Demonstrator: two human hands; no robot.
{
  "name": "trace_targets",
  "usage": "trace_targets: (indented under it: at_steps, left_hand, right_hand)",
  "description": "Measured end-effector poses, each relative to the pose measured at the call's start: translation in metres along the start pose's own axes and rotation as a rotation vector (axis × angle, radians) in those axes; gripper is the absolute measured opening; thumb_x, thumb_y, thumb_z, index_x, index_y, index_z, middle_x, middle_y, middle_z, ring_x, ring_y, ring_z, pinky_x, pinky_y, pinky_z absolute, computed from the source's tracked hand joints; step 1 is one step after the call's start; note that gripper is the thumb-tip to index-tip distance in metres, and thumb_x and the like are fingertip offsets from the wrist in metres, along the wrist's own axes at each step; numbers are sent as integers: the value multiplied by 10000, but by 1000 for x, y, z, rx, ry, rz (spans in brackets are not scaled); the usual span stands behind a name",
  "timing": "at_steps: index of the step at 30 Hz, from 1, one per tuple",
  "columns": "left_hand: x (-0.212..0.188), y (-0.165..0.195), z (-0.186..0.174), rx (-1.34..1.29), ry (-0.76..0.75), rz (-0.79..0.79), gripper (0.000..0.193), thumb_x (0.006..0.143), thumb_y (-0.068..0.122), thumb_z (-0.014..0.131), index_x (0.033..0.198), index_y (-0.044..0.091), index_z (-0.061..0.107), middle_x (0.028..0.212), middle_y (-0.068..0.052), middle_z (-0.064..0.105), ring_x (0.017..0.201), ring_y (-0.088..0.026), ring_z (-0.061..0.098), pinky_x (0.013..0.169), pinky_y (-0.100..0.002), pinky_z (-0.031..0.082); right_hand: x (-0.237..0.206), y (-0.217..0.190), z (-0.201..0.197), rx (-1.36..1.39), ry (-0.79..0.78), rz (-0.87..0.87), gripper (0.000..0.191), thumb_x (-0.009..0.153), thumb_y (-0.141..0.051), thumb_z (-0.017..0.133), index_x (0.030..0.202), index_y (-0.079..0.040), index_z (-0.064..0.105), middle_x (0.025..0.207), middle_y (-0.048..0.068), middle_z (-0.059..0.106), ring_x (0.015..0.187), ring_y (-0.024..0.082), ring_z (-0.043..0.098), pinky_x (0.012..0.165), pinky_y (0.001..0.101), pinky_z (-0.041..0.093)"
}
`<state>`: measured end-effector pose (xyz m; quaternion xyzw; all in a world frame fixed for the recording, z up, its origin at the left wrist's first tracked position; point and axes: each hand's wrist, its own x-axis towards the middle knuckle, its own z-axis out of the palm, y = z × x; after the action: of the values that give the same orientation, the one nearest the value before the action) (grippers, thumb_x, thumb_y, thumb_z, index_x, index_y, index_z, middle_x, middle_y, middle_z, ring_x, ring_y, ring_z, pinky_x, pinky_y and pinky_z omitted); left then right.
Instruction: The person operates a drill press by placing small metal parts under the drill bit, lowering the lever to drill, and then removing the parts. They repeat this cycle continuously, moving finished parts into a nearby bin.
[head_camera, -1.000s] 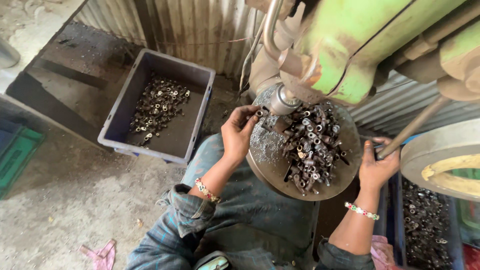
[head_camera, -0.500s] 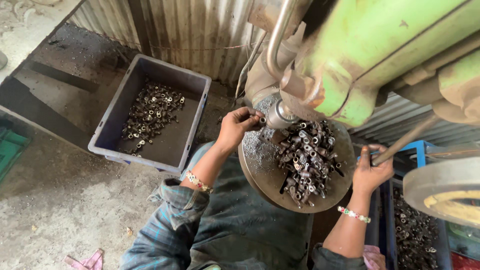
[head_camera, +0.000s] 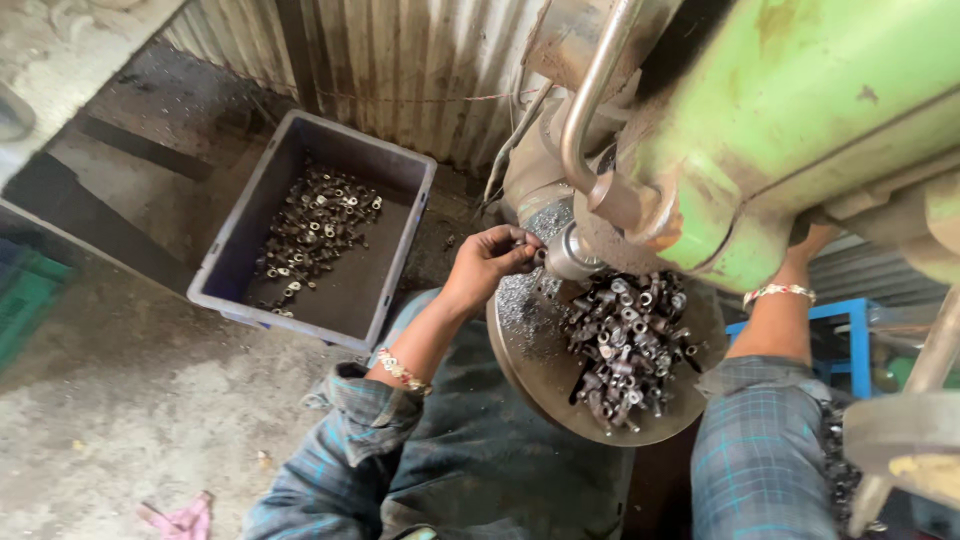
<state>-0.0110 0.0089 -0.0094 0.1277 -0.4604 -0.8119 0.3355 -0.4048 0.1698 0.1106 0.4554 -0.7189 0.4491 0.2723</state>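
A small metal part (head_camera: 537, 252) is pinched in the left hand (head_camera: 487, 262) at the chuck (head_camera: 570, 252). Just right of that grip, many parts (head_camera: 625, 340) are heaped on the round table (head_camera: 530, 360), unprocessed; fewer lie in the bin (head_camera: 400, 190). The right hand (head_camera: 815, 240) is mostly hidden; its grip cannot be told.

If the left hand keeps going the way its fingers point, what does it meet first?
Most likely the shiny metal spindle nose of the green machine: the left hand points right at it, fingertips already about touching. Depth is hard to judge.
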Motion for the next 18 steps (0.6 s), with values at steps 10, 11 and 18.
trace_targets:
  at_steps: [10,11,18]
  left_hand:
    - [-24,29,15,345,345,294,90,963,63,716,1008,-14,703,954,-40,743,882,-101,692,800,-280,578]
    - [-27,33,17,296,368,217,106,962,86,721,975,-15,686,895,-41,728,811,-105,687,735,-283,571]
    - [-36,47,46,631,545,48,325,939,262,767,863,-34,656,631,-62,646,563,-78,564,536,-275,488]
  right_hand:
    - [-151,-65,-84,578,-17,618,207,1006,92,564,1175,24,661,1097,69,689,621,95,603,564,273,532]
    - [-161,-74,-95,474,-51,598,161,1031,71,562,1162,28,643,1099,67,691,601,98,599,555,275,529]
    - [-169,-112,-129,226,-143,584,85,1056,43,549,1137,18,554,1073,49,699,541,94,548,518,275,490]
